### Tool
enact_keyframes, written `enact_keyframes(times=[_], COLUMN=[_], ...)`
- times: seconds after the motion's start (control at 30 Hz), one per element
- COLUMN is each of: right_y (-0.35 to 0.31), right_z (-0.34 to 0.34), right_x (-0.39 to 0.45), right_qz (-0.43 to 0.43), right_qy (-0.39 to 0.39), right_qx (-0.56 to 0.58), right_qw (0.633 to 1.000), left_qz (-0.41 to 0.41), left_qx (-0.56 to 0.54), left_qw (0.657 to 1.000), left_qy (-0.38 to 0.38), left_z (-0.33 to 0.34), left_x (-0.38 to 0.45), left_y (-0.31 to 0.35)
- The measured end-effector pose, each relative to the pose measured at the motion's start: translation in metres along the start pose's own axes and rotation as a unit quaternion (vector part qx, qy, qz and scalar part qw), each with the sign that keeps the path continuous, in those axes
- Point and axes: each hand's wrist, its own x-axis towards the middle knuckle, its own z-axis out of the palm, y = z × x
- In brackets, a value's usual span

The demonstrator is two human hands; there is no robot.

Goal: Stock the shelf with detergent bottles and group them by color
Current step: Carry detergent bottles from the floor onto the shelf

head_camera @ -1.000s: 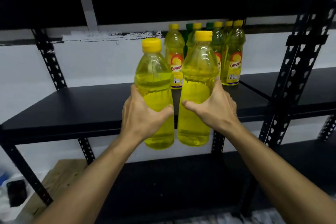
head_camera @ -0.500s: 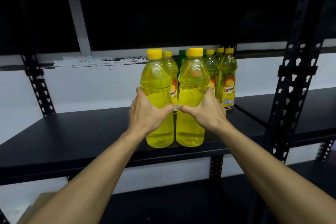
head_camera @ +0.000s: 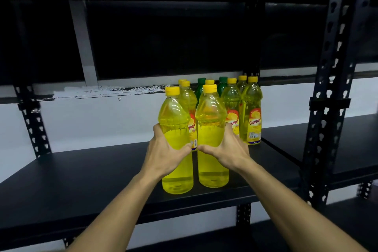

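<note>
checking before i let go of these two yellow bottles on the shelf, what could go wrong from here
1. The left hand and right hand each grip a clear plastic bottle of yellow detergent, left and right, near the black metal shelf's front edge; a careless release might tip them off.
2. Pushing them back could knock the labelled yellow bottles close behind.
3. Green-capped bottles sit among the yellows, so colour grouping may stay mixed.

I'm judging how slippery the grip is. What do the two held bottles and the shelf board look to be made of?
Left-hand bottle and right-hand bottle: likely clear glossy plastic, since the yellow liquid shows through and highlights glint on the shoulders; caps look opaque yellow plastic. Shelf board: matte black, probably painted metal or laminate; the look leaves that open.
</note>
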Motion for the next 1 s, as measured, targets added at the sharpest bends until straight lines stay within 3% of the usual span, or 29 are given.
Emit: enact_keyframes(times=[0.1,0.2,0.27,0.53,0.67,0.83,0.9,1.0], right_y=[0.002,0.005,0.007,0.013,0.010,-0.002,0.001,0.015], right_z=[-0.007,-0.022,-0.027,-0.014,0.000,0.010,0.011,0.003], right_x=[0.001,0.002,0.003,0.002,-0.002,-0.009,-0.007,0.001], right_qz=[-0.005,0.011,0.017,0.036,0.066,0.069,0.053,0.029], right_qy=[-0.045,-0.149,-0.162,-0.077,0.024,0.118,0.116,0.033], right_qx=[0.053,0.230,0.259,0.223,0.064,0.000,-0.008,0.073], right_qw=[0.998,0.962,0.952,0.971,0.995,0.991,0.992,0.996], left_qz=[-0.023,-0.058,-0.063,-0.077,-0.055,-0.066,-0.078,-0.101], left_qx=[0.038,0.114,0.148,0.015,-0.098,-0.219,-0.233,-0.154], left_qw=[0.999,0.990,0.983,0.994,0.993,0.970,0.962,0.976], left_qy=[0.006,0.066,0.090,0.080,0.031,-0.080,-0.119,-0.114], left_z=[-0.001,0.001,0.005,0.007,0.000,-0.012,-0.015,-0.016], left_x=[-0.011,-0.027,-0.032,-0.029,-0.025,-0.020,-0.018,-0.021], left_y=[0.002,0.011,0.014,-0.001,-0.017,-0.025,-0.026,-0.023])
